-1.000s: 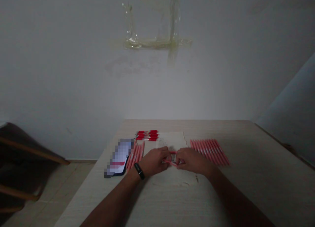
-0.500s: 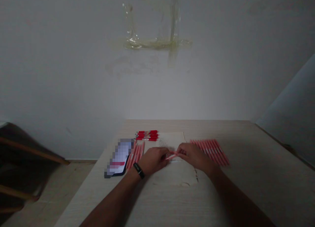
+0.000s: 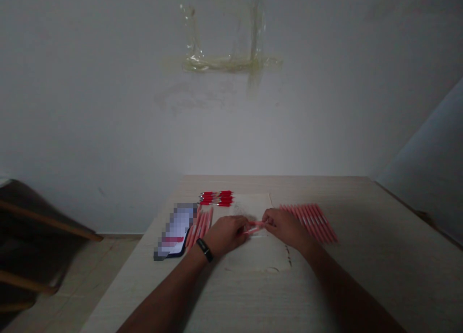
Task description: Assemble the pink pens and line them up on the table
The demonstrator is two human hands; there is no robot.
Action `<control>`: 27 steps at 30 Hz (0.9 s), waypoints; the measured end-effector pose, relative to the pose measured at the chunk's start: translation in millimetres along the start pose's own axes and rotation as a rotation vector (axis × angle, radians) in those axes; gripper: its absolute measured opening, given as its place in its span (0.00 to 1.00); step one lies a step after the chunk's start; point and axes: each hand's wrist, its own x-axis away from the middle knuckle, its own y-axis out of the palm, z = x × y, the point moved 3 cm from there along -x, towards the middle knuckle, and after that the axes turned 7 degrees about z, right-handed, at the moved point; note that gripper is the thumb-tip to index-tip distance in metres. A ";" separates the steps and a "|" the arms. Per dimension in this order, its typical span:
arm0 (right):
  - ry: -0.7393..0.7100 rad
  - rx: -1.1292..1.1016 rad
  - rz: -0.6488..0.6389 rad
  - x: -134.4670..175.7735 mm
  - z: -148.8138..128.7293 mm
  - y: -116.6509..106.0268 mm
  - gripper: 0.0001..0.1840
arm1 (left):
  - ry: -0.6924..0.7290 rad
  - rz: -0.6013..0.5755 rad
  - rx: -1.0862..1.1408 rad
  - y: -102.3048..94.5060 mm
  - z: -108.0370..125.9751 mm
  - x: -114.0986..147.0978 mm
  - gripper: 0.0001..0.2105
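Over a pale sheet (image 3: 258, 256) on the table, my two hands face each other. My left hand (image 3: 229, 233), with a black band at the wrist, is closed on the left end of a slim pink pen (image 3: 256, 224). The fingers of my right hand (image 3: 282, 226) pinch the pen's other end. A second pink strip lies just below it between the hands; whether it is a separate pen or a part, I cannot tell. Fingertips hide both ends. Right of my right hand lies a neat row of several pink pens (image 3: 313, 222).
Several more pink pens (image 3: 200, 227) lie left of my left hand, against a phone (image 3: 177, 232) with a blurred screen. Several red pens (image 3: 217, 198) are stacked behind them. The table (image 3: 246, 304) meets a wall (image 3: 90, 106) with old tape (image 3: 220, 65).
My right hand has shifted slightly right and away from my left, so more of the pink pen shows between them. My left hand has hardly moved.
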 end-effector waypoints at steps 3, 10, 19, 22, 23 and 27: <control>0.017 -0.009 0.022 -1.0 0.1 -6.0 0.04 | 0.028 -0.002 0.009 -1.0 0.8 0.0 0.05; -0.081 -0.039 -0.153 3.7 -7.4 -6.5 0.05 | 0.130 -0.048 0.086 0.6 3.2 -1.1 0.05; -0.135 0.062 -0.282 9.6 -18.3 0.9 0.07 | 0.131 -0.075 0.055 2.5 2.0 0.1 0.06; -0.126 0.082 -0.304 9.2 -21.3 -1.0 0.05 | 0.139 -0.080 0.066 1.6 3.4 0.2 0.07; -0.124 0.085 -0.305 9.3 -22.3 -1.6 0.05 | 0.139 -0.079 0.069 1.1 3.9 0.3 0.07; -0.125 0.092 -0.268 9.9 -23.3 -3.5 0.03 | 0.116 -0.070 0.071 -0.8 5.0 0.8 0.07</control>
